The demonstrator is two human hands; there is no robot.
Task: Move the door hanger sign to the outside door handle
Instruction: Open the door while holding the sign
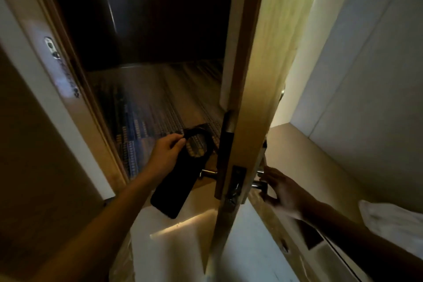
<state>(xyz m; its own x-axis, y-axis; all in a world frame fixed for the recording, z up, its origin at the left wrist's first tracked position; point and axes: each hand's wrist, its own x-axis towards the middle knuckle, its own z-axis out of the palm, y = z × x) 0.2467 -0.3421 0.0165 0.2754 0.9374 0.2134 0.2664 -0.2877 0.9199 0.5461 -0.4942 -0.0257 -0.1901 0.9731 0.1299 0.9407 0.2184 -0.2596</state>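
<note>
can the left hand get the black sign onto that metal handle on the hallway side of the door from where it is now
Probably yes. The left hand holds the black door hanger sign by its ring, just above and beside the silver lever handle on the wooden door. Nothing visible lies between them; the right hand is on the other side.

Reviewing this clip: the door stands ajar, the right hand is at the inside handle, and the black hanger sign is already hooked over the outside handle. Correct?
Not quite. In the head view the black hanger sign is not hooked yet: the left hand holds it beside its loop, just short of the outside handle. The door is ajar, and the right hand is at the inside handle.
</note>
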